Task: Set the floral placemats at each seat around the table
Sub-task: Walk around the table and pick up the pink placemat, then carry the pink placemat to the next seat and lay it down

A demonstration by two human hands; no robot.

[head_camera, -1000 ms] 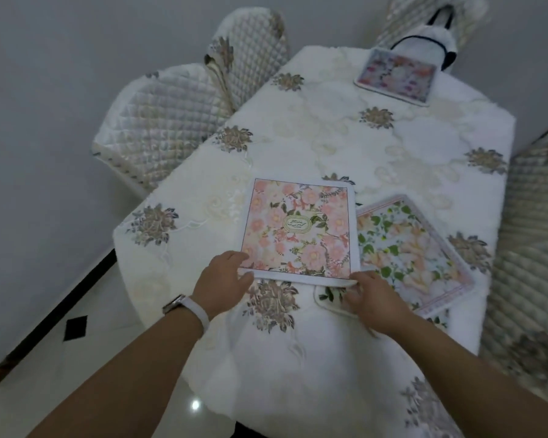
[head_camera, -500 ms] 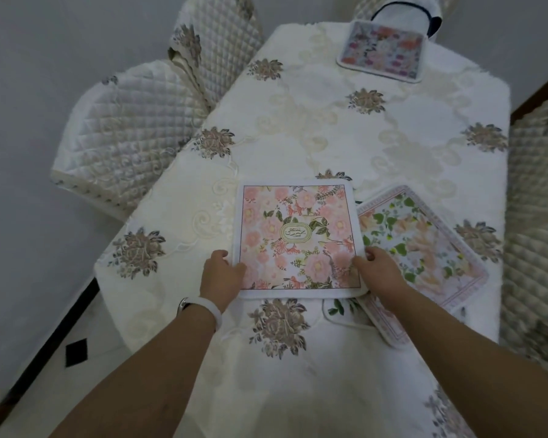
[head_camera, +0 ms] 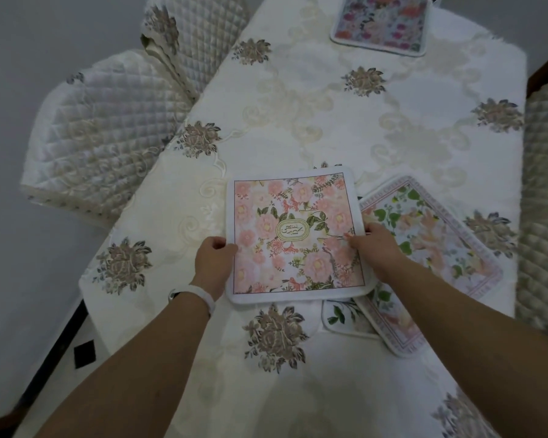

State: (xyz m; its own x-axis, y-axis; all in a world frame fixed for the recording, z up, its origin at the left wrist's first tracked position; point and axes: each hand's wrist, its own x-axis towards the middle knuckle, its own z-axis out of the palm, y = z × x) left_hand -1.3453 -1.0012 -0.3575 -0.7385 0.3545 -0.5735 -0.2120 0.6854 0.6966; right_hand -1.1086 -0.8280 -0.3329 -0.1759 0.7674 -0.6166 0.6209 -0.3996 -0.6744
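pink floral placemat (head_camera: 295, 235) flat on the near part of the bench (head_camera: 424, 128), white border all round, oval emblem at its centre. left hand (head_camera: 214, 263) curled at its left edge, fingers bent, touching the border; cannot tell whether any fingers are tucked beneath. right hand (head_camera: 377, 248) laid on its right edge, fingers pressed down on the print. green-leafed placemat (head_camera: 437, 248) just beside on the right, turned at an angle, partly under the pink one, another white-edged mat corner (head_camera: 342, 314) showing below. purple-toned placemat (head_camera: 380, 23) at the far end. white watch band (head_camera: 196, 295) on left wrist. quilted chairs (head_camera: 102, 134) along the left side.
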